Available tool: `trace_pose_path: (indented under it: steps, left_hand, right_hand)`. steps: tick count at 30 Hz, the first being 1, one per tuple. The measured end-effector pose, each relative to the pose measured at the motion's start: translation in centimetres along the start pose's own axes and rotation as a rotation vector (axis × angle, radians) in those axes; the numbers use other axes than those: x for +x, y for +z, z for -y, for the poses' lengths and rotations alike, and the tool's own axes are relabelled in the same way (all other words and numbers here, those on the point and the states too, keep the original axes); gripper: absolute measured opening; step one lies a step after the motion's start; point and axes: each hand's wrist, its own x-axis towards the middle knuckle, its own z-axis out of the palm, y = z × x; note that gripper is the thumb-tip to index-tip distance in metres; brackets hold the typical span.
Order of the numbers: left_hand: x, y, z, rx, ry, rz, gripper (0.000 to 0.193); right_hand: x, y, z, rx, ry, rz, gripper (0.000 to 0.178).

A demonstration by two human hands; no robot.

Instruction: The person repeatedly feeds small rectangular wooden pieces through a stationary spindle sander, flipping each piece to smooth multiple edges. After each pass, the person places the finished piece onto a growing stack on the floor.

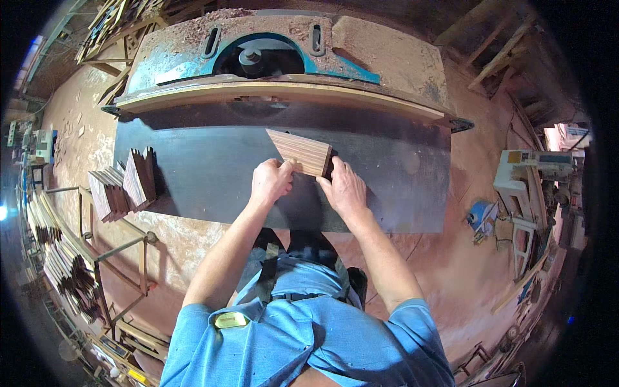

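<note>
A striped wooden block point(300, 152) with one slanted, pointed end is held between my two hands over the dark metal machine table point(400, 174). My left hand point(273, 180) pinches its near left edge, fingers curled and thumb against the wood. At the block's right end, my right hand point(345, 186) grips the squared edge between thumb and fingers. The pointed end faces away and to the left, toward the wooden fence point(361, 97). The fence has a dark opening near its middle. Parts of the fingers behind the block are hidden.
Behind the fence sits a dusty blue-green machine housing with a spindle point(251, 59). Stacks of cut wooden pieces point(137, 180) stand at the table's left edge. A metal rack point(97, 258) with more wood is at left. On the right lie a blue bag point(480, 216) and other machinery.
</note>
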Motion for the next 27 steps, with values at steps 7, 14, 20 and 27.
trace_pose_path:
  steps: [7, 14, 20, 27]
  left_hand:
    - [0.8, 2.2, -1.3, -0.083, -0.014, -0.054, 0.028]
    - [3.8, 5.2, -3.9, -0.364, -0.071, -0.004, 0.024]
    - [5.8, 6.1, -5.2, -0.468, -0.043, -0.009, 0.022]
    - [6.7, 6.5, -5.5, -0.57, -0.072, -0.039, 0.021]
  right_hand:
    - [1.7, 0.2, -2.3, 0.056, 0.019, 0.065, 0.037]
    - [5.2, -1.5, -4.3, 0.136, 0.15, 0.043, 0.036]
    - [8.1, -1.3, -5.7, 0.133, 0.127, -0.005, 0.037]
    - [9.9, -2.5, -5.2, -0.045, 0.134, 0.204, 0.048]
